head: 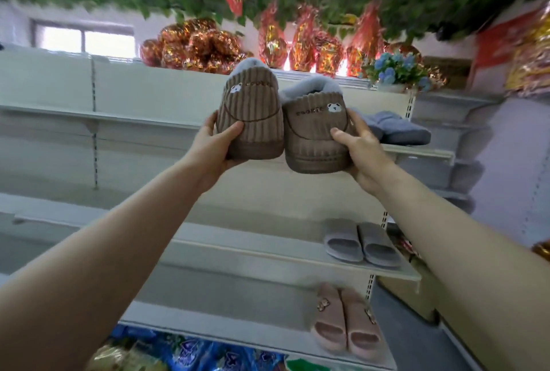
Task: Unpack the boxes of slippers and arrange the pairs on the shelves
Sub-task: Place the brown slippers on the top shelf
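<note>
I hold a pair of brown corduroy slippers with grey fleece lining and a small bear patch up in front of the white shelves. My left hand (215, 150) grips the toe of the left slipper (250, 114). My right hand (361, 152) grips the toe of the right slipper (315, 132). The two slippers touch side by side, toes toward me, at the height of the upper shelf (119, 118). A grey fleece pair (395, 129) lies on that shelf just right of my right hand.
Grey slides (363, 244) sit on the middle shelf and pink slides (346, 323) on the one below, both at the right end. Red and gold foil decorations (193, 49) and a blue flower pot (397, 73) stand on the top. Green leaves hang overhead. Blue packets (193, 353) lie at the bottom.
</note>
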Motion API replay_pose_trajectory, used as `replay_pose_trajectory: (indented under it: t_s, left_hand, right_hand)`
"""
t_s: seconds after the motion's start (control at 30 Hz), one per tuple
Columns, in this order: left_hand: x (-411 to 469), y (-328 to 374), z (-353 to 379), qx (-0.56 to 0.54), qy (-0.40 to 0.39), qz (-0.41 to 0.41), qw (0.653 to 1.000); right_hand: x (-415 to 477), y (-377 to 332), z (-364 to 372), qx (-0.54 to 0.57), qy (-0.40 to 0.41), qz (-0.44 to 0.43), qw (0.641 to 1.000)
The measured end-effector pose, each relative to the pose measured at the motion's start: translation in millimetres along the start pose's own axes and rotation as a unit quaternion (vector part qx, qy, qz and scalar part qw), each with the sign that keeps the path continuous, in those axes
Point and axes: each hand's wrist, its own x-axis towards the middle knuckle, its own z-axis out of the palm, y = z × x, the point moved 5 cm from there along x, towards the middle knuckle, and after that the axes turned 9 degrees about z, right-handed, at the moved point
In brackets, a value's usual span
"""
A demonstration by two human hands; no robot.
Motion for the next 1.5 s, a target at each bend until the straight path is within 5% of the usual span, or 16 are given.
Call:
replay_pose_trajectory:
  t_s: [0.27, 0.4, 0.43, 0.5, 0.6, 0.7, 0.8, 0.97, 1.5]
  left_hand:
    - [88.3, 10.6, -9.0, 0.028, 0.03, -0.108, 0.993]
    - [124.9, 0.3, -20.3, 0.122, 0.023, -0.09, 0.988]
    - [133.4, -2.0, -25.9, 0.223, 0.027, -0.062, 0.973]
    - [144.2, -3.7, -36.4, 0.469, 0.029, 0.006, 0.883]
    - [138.8, -5.4, -28.3, 0.607, -0.023, 0.136, 0.783]
    - [139.4, -9.9, -9.6, 0.591, -0.098, 0.226, 0.768]
    - [158.7, -18.8, -6.5, 0.61, -0.141, 0.228, 0.745]
    - [184.8, -33.9, -25.8, 0.576, -0.208, 0.237, 0.755]
    - [197.5, -58.6, 3.5, 0.571, -0.204, 0.277, 0.745]
  right_hand:
    - [77.6, -4.2, 44.2, 0.027, 0.051, 0.112, 0.992]
    - [101.0, -3.5, 53.5, 0.039, 0.078, 0.093, 0.992]
    - [104.9, -0.6, 55.0, -0.002, 0.069, 0.079, 0.995]
    - [107.0, 4.7, 52.0, -0.184, 0.088, 0.029, 0.979]
    - [112.1, 11.6, 48.4, -0.462, 0.157, -0.059, 0.871]
    - [118.9, 15.2, 56.4, -0.559, 0.228, -0.132, 0.786]
    - [128.8, 25.1, 71.6, -0.541, 0.196, -0.171, 0.799]
    - [147.0, 36.6, 94.5, -0.585, 0.205, -0.185, 0.763]
    - [162.6, 31.9, 87.3, -0.564, 0.243, -0.177, 0.769]
